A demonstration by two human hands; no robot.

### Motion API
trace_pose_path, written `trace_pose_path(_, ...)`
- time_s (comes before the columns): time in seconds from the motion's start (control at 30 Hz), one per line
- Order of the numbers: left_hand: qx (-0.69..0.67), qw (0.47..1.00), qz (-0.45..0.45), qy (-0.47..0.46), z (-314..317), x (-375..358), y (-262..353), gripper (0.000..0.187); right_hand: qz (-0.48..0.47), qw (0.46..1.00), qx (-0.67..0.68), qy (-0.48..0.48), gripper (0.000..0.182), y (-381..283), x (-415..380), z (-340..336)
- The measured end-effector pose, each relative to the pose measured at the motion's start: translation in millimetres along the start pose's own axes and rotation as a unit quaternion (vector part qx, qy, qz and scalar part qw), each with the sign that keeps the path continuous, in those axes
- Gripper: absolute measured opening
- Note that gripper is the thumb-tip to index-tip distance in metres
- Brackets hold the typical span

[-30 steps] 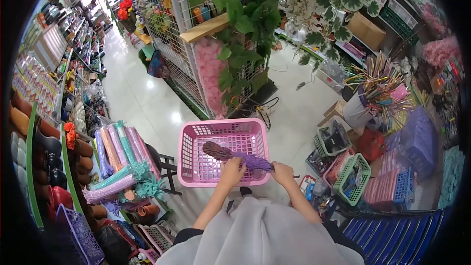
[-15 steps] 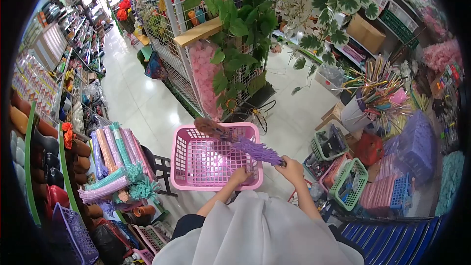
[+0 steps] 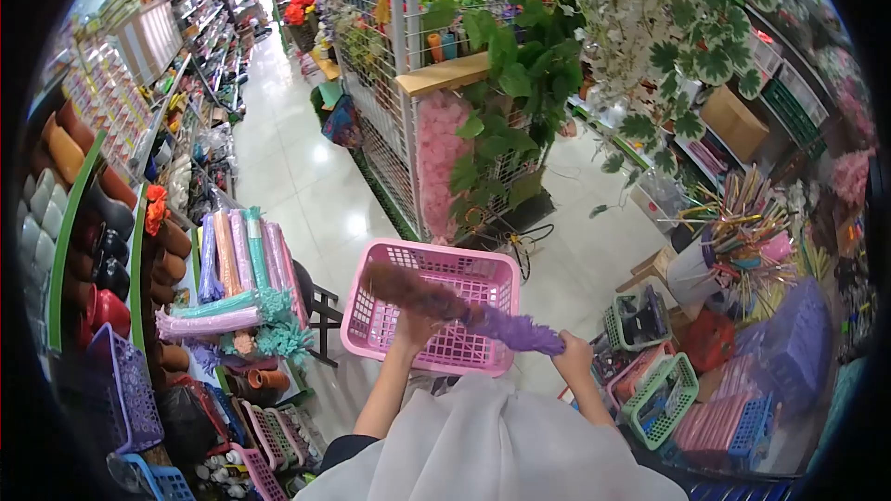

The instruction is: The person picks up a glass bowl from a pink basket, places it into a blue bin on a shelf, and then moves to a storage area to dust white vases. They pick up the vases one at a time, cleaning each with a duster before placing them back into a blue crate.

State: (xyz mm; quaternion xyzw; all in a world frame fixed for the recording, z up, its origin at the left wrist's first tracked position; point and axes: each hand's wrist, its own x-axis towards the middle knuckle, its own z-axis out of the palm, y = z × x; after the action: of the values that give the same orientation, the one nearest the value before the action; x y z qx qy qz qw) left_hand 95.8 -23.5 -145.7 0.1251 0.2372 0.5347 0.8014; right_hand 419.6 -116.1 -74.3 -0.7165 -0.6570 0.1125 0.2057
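I see my right hand with its fingers closed around the purple end of a duster, which stretches leftward across a pink basket. My left hand holds the basket's near rim, fingers curled over it, just under the duster's brown tip. Rolled mats lie to the left, a green basket to the right.

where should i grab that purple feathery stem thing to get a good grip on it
Take the purple stem near its two ends, as the hands do: right hand at the lower purple end, left hand under the middle. It lies long and slanted over the pink basket, so come from below.
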Motion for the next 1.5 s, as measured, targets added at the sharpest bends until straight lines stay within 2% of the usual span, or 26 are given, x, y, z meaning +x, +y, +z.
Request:
trace_pose_path(0.13,-0.046,0.994,0.094,-0.010,14,-5,24,0.048,0.064,0.996,-0.023,-0.053,0.025,-9,2,17)
trace_pose_path(0.23,-0.052,0.990,0.131,-0.006,41,-23,39,0.048,0.030,0.997,-0.033,-0.062,0.025,-4,5,30)
trace_pose_path(0.3,-0.087,0.973,0.125,-0.174,4,-16,42,0.046,0.011,0.998,-0.030,-0.051,0.025,-21,11,17)
trace_pose_path(0.33,-0.016,0.976,0.146,-0.163,7,-13,41,0.044,-0.002,0.999,-0.030,-0.039,0.024,-28,12,14)
trace_pose_path(0.37,-0.087,0.987,0.131,-0.018,45,-29,49,0.044,-0.002,0.999,-0.027,-0.041,0.024,-26,12,21)
trace_pose_path(0.43,-0.089,0.989,0.116,-0.013,36,-29,51,0.043,0.016,0.999,-0.027,-0.036,0.026,-18,15,35)
trace_pose_path(0.5,-0.084,0.989,0.110,-0.058,29,-28,57,0.042,-0.023,0.999,-0.031,-0.039,0.026,-27,21,18)
trace_pose_path(0.57,-0.044,0.963,0.158,-0.213,7,-20,53,0.043,-0.056,0.997,-0.034,-0.046,0.026,-30,20,19)
trace_pose_path(0.63,-0.076,0.989,0.123,-0.001,45,-34,63,0.041,0.011,0.998,-0.038,-0.040,0.025,-26,17,34)
trace_pose_path(0.7,-0.067,0.990,0.124,0.020,37,-31,65,0.039,-0.015,0.998,-0.025,-0.047,0.025,-29,18,32)
trace_pose_path(0.77,-0.066,0.961,0.167,-0.209,13,-23,67,0.038,-0.041,0.998,-0.010,-0.056,0.026,-38,19,27)
trace_pose_path(0.8,-0.036,0.956,0.178,-0.230,19,-30,66,0.040,-0.034,0.998,-0.011,-0.058,0.026,-46,19,25)
trace_pose_path(0.83,-0.104,0.984,0.141,-0.011,25,-32,69,0.043,-0.027,0.998,-0.013,-0.059,0.026,-52,19,24)
trace_pose_path(0.97,-0.096,0.984,0.148,-0.025,35,-39,79,0.046,-0.020,0.998,0.014,-0.051,0.026,-54,30,35)
trace_pose_path(1.03,-0.097,0.975,0.165,-0.113,6,-30,75,0.046,-0.035,0.996,-0.013,-0.087,0.027,-72,33,24)
trace_pose_path(1.07,-0.100,0.981,0.165,-0.032,16,-38,79,0.046,-0.036,0.995,-0.012,-0.087,0.027,-70,36,32)
trace_pose_path(1.17,0.004,0.985,0.175,-0.010,45,-56,88,0.042,0.042,0.998,0.013,-0.055,0.026,-60,59,74)
trace_pose_path(1.2,0.004,0.984,0.179,-0.012,36,-54,87,0.042,0.100,0.969,0.197,-0.113,0.031,-63,66,85)
trace_pose_path(1.23,0.151,0.971,0.185,0.032,21,-53,83,0.036,0.155,0.900,0.372,-0.169,0.035,-65,70,96)
trace_pose_path(1.27,0.294,0.934,0.187,0.077,12,-51,82,0.029,0.180,0.815,0.482,-0.266,0.039,-91,68,77)
trace_pose_path(1.3,0.295,0.933,0.188,0.078,34,-60,88,0.029,0.201,0.705,0.579,-0.356,0.044,-125,68,47)
trace_pose_path(1.33,0.467,0.848,0.250,0.006,79,-77,99,0.022,0.200,0.705,0.579,-0.357,0.044,-144,71,30)
trace_pose_path(1.37,0.618,0.724,0.299,-0.065,113,-88,107,0.017,0.193,0.654,0.620,-0.388,0.044,-160,75,17)
trace_pose_path(1.4,0.673,0.666,0.303,-0.105,127,-90,110,0.021,0.185,0.600,0.657,-0.418,0.044,-168,80,10)
trace_pose_path(1.43,0.674,0.666,0.304,-0.104,141,-94,112,0.021,0.184,0.599,0.657,-0.419,0.044,-171,86,7)
trace_pose_path(1.5,0.841,0.384,0.353,-0.140,164,-100,111,0.025,0.192,0.516,0.708,-0.441,0.039,-172,95,3)
